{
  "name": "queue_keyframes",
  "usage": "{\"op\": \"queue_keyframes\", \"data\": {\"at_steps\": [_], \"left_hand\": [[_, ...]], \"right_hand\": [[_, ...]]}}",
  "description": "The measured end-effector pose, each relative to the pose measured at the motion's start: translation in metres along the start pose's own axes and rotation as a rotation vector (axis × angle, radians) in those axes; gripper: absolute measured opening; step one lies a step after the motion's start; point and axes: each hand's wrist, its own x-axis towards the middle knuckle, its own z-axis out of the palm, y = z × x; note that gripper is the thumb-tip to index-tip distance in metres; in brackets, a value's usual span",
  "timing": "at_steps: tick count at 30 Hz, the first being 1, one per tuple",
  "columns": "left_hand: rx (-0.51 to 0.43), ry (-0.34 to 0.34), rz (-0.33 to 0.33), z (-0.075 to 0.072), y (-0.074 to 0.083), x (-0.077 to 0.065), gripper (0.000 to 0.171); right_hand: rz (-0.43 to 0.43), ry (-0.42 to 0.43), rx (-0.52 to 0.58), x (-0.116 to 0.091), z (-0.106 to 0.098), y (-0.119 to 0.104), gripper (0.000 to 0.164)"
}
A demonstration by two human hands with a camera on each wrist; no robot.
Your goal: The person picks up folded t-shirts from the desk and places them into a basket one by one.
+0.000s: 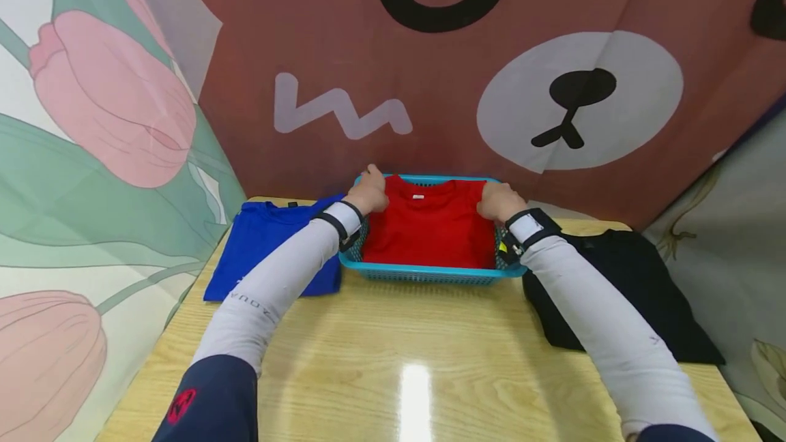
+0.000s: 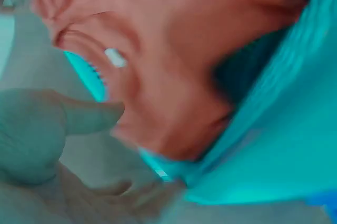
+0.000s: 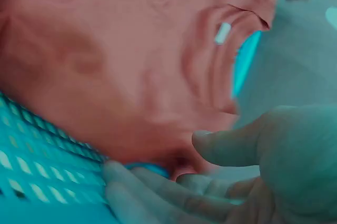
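Note:
A folded red T-shirt [image 1: 432, 230] lies in a blue plastic basket [image 1: 424, 273], its collar with a white label toward the far rim. My left hand [image 1: 370, 191] is at the basket's far left corner. In the left wrist view its thumb [image 2: 95, 117] stretches straight over the shirt's edge, apart from the fingers, which reach toward the basket corner. At the far right corner is my right hand [image 1: 500, 202]. The right wrist view shows its thumb [image 3: 226, 147] and extended fingers [image 3: 174, 195] spread apart, fingers beside the basket wall and shirt edge.
A folded blue T-shirt [image 1: 264, 241] lies left of the basket on the wooden table [image 1: 405, 333]. To the right lies a black folded garment [image 1: 632, 292], partly under my right forearm. A brown printed cloth [image 1: 344, 46] hangs right behind the basket.

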Motion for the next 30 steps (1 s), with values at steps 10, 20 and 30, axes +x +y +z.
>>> {"op": "queue_keyframes", "data": {"at_steps": [10, 20, 30], "left_hand": [[0.275, -0.313, 0.19, 0.003, 0.017, -0.033, 0.054], [0.401, -0.65, 0.209, 0.013, 0.004, -0.045, 0.073], [0.076, -0.245, 0.425, -0.001, -0.03, -0.086, 0.05]], "right_hand": [[-0.296, -0.204, -0.118, -0.012, 0.011, -0.024, 0.027], [-0.32, -0.415, -0.074, -0.023, 0.023, -0.015, 0.037], [-0.499, -0.17, -0.025, -0.081, 0.02, -0.046, 0.043]]}}
